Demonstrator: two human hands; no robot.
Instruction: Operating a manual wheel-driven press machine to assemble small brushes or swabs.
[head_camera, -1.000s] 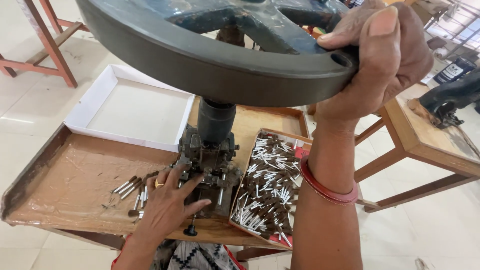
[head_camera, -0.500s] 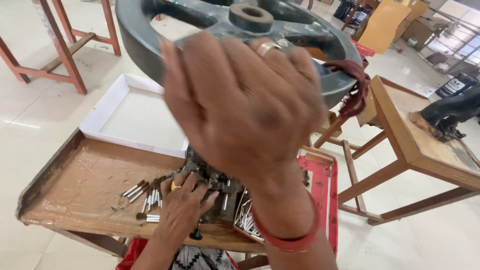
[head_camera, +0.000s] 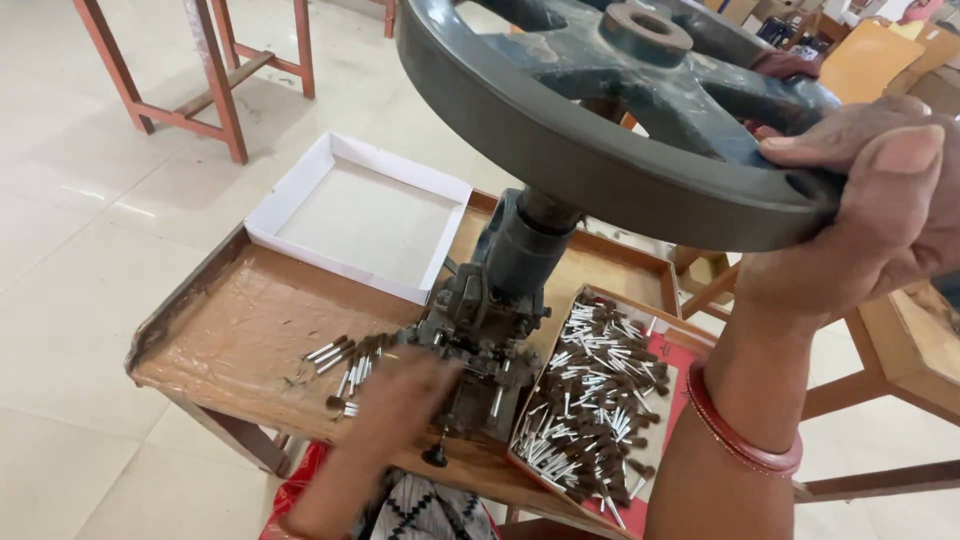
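A dark grey hand press (head_camera: 490, 330) stands on a wooden tray table (head_camera: 240, 320), with a big grey handwheel (head_camera: 600, 110) on top. My right hand (head_camera: 870, 210) grips the wheel's right rim, a red bangle on its wrist. My left hand (head_camera: 400, 400), blurred, reaches in low at the front of the press, right beside a small pile of white-stemmed, brown-tipped pins (head_camera: 345, 365). Whether its fingers hold a pin is not visible.
A box (head_camera: 590, 400) full of the same pins lies right of the press. A shallow white cardboard tray (head_camera: 360, 215) sits at the table's far side. Red-framed stools (head_camera: 210, 70) stand on the tiled floor behind; a wooden table (head_camera: 910, 350) stands right.
My right hand has swung the wheel round, from crossing in front of the view back to the right rim. My left hand stays at the base of the press.
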